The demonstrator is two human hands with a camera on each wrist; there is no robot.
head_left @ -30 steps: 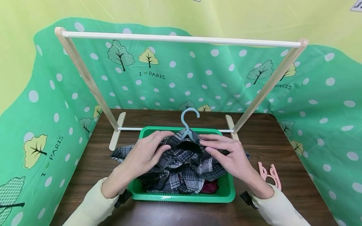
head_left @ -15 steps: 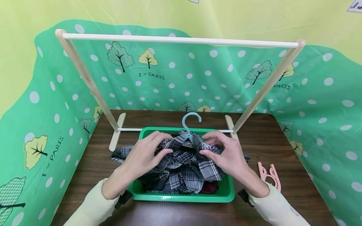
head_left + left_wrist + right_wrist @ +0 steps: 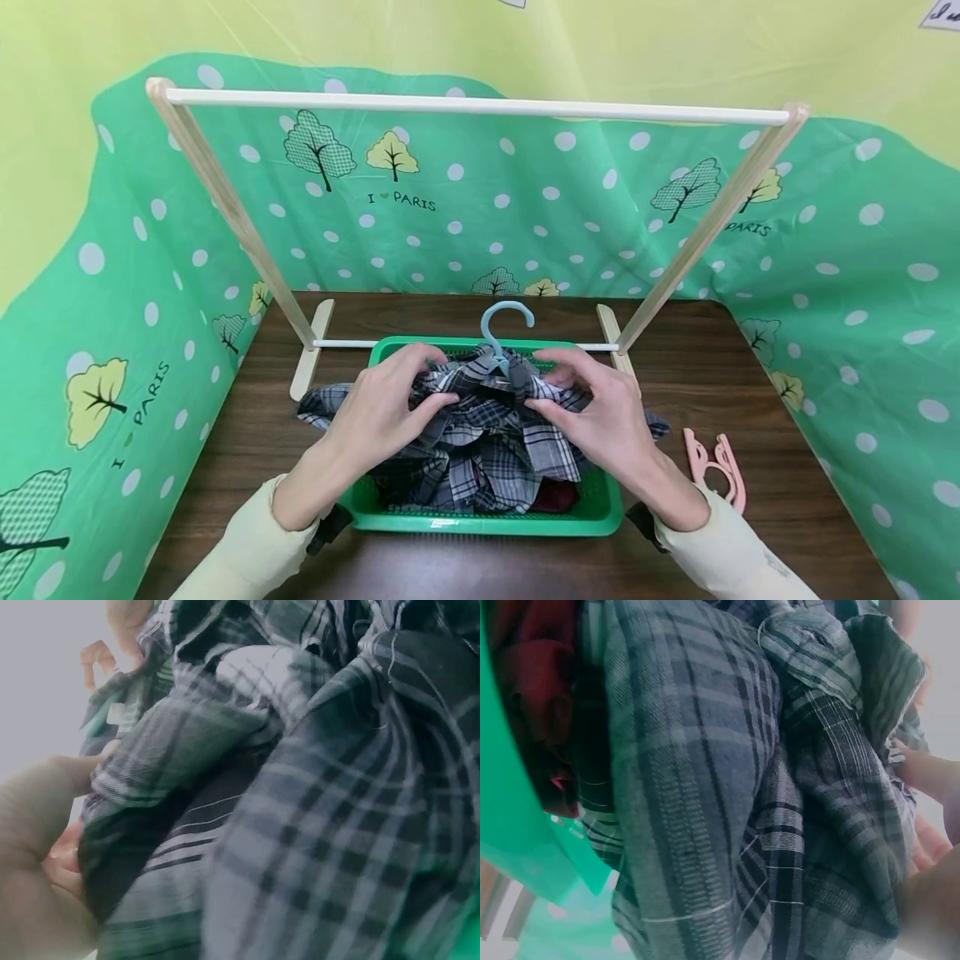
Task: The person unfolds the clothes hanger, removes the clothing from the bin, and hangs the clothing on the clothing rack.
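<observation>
A dark grey plaid shirt [image 3: 487, 450] lies bunched over the green basket [image 3: 487, 523], its collar around a light blue hanger [image 3: 495, 321] whose hook points up. My left hand [image 3: 382, 404] pinches the shirt left of the collar, thumb in front and fingers behind the cloth. On the other side my right hand [image 3: 603, 408] holds the collar's right front edge between thumb and fingers. The left wrist view shows the thumb [image 3: 67, 776] against the plaid cloth [image 3: 300, 825]. In the right wrist view the cloth [image 3: 697, 765] hangs in folds beside the right thumb [image 3: 922, 769].
Behind the basket stands a rack with wooden posts [image 3: 232, 208] and a white top rod [image 3: 480, 105]. A pink folding hanger [image 3: 716, 471] lies on the brown table [image 3: 795, 533] at the right. Dark red cloth [image 3: 555, 496] shows under the shirt in the basket.
My right hand has shifted its hold on the collar, its fingers now bent behind the cloth and the right front flap turned out. The hanger hook has dropped slightly. My left hand stays nearly in place.
</observation>
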